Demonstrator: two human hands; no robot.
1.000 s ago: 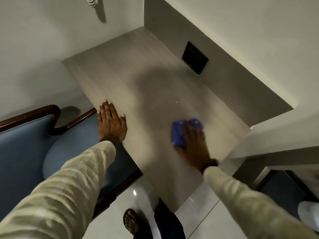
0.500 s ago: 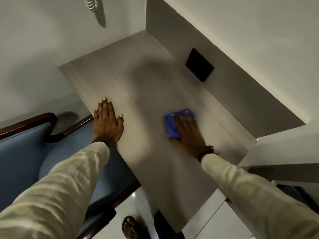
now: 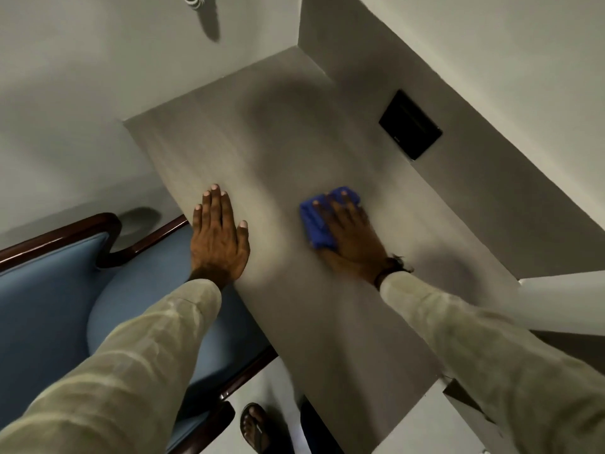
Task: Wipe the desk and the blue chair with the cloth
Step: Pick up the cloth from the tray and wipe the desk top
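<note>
Head view is showing the right hand point(image 3: 352, 239) pressing flat on the folded blue cloth point(image 3: 319, 221) against the pale wood-grain desk point(image 3: 294, 152), left hand point(image 3: 218, 239) lying open alongside, bracing; overlapping even strokes seem best.

The desk point(image 3: 294, 152) top looks like pale matt wood-grain laminate, smooth. The cloth point(image 3: 316, 224) at its centre is a vivid blue, soft fabric. At eight o'clock, the chair point(image 3: 49, 306) has matt blue woven upholstery framed in dark, glossy polished wood. The sleeves point(image 3: 131, 371) look like coarse pale linen.
</note>
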